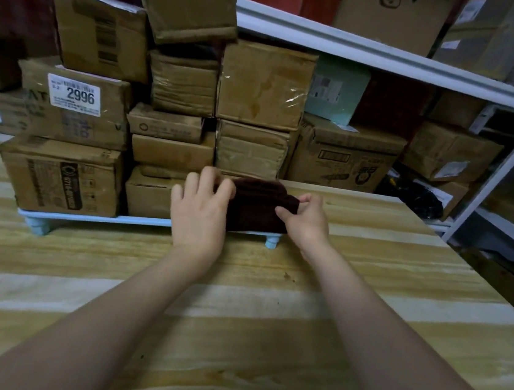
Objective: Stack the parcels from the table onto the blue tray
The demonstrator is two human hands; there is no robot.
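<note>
A light blue tray (93,217) on short legs stands on the wooden table (235,320) and carries several stacked cardboard parcels (170,153). At the tray's front right corner sits a dark brown parcel (257,207). My left hand (199,214) grips its left side, fingers curled over the top edge. My right hand (305,221) pinches its upper right corner. The parcel's bottom edge is at the tray's rim; I cannot tell whether it rests there fully.
White metal shelving (392,61) behind and to the right holds more boxes, a pale green parcel (338,90) and dark bags (415,197). The table's right edge falls away near the shelf post (491,183).
</note>
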